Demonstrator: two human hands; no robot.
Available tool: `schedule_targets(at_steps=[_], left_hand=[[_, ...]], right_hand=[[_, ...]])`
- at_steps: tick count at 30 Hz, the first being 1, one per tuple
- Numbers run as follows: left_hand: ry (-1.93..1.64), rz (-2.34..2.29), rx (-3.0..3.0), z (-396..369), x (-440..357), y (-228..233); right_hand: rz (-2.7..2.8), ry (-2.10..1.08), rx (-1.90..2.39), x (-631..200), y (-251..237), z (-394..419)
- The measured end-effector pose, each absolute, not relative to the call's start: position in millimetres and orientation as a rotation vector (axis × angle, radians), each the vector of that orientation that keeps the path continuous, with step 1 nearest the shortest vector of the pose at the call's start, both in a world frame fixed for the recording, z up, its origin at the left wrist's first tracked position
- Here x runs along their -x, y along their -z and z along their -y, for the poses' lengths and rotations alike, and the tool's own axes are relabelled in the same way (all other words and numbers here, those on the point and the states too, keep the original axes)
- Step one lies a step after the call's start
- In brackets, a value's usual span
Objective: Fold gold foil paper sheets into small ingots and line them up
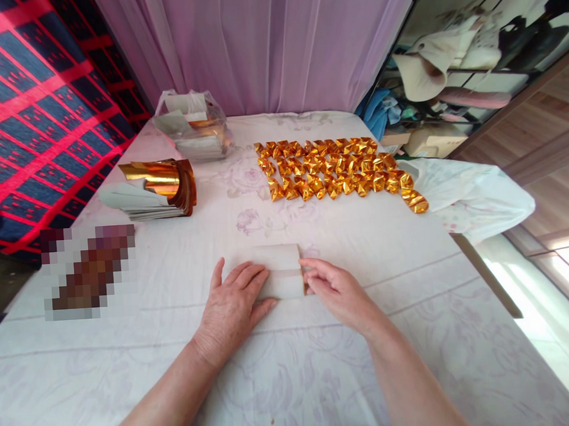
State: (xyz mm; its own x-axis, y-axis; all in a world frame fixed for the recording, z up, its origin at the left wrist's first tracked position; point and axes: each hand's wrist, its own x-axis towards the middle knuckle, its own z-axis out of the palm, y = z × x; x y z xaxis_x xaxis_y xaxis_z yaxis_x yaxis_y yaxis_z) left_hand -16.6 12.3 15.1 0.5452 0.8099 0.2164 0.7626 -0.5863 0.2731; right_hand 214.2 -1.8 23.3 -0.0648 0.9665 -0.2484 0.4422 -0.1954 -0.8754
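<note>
Pale paper [280, 258] lies on the table [152, 343], nearer than the rows of folded gold pieces [314, 166]. My left fingers [244, 276]: spread, gripping nothing, resting flat on its left end. My right fingers [319, 265]: curled at its right edge, can't tell if pinching. I'd press evenly with the left against skidding, square the edge, crease firmly.

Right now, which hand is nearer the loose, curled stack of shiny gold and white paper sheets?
Left. The left hand is in front and right of that stack; the right hand is farther right.
</note>
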Motion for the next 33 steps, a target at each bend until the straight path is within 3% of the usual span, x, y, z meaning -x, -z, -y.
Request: schedule_targets(at_steps=[7, 33], left_hand=[[-0.484, -1.340, -2.638, -14, 18, -13], [-0.511, -1.309, -2.646, -13, 20, -12]], right_hand=[[1.593, -1.274, 1.536, -219, -20, 4], [2.105, -0.941, 1.556, -219, -35, 5]])
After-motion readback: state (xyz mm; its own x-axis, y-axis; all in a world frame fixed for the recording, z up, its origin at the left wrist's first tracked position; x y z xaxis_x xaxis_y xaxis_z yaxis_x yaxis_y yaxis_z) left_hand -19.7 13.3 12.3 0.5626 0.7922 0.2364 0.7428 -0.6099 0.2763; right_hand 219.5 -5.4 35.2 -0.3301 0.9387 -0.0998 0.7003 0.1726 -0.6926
